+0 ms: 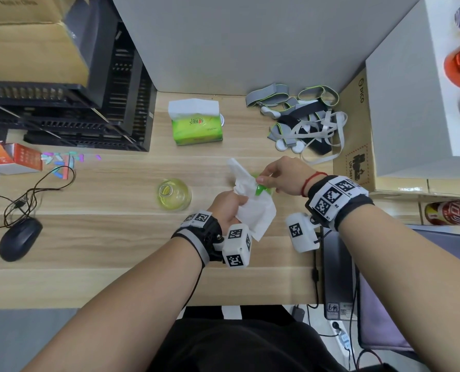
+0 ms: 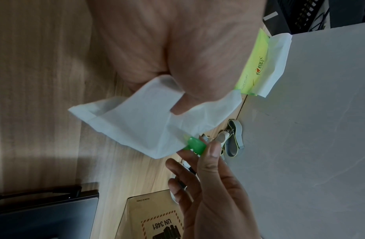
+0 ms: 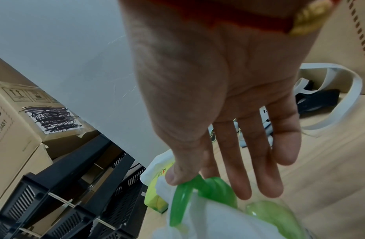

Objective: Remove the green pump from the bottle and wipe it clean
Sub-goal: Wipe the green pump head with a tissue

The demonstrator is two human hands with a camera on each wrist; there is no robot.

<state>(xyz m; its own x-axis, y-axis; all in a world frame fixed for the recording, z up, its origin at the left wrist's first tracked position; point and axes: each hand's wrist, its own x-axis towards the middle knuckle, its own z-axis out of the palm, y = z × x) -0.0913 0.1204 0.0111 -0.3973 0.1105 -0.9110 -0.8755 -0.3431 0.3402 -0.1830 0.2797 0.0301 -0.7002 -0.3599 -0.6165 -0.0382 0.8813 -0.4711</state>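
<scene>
Currently mid-wipe: green pump [image 1: 259, 189] is off the bottle [image 1: 174, 194], pinched by right hand [image 1: 285, 176] thumb and forefinger, other fingers loose. Left hand [image 1: 227, 208] grips the tissue [image 1: 253, 210] wrapped around it. Next, I'd guess: rotate pump, wipe remaining faces. Wooden bench [image 1: 116, 237] also carries tissue pack [image 1: 196, 124], mouse [image 1: 19, 238], straps [image 1: 304, 119]; grey partition behind.

Your right hand [image 3: 214, 100] pinches the green pump [image 3: 200, 192] with the thumb on top. Your other fingers [image 3: 257, 155] hang straight and loose. A white tissue [image 3: 218, 223] wraps the pump from below. Black crates [image 3: 71, 202] and a brown box [image 3: 15, 122] sit on the left.
</scene>
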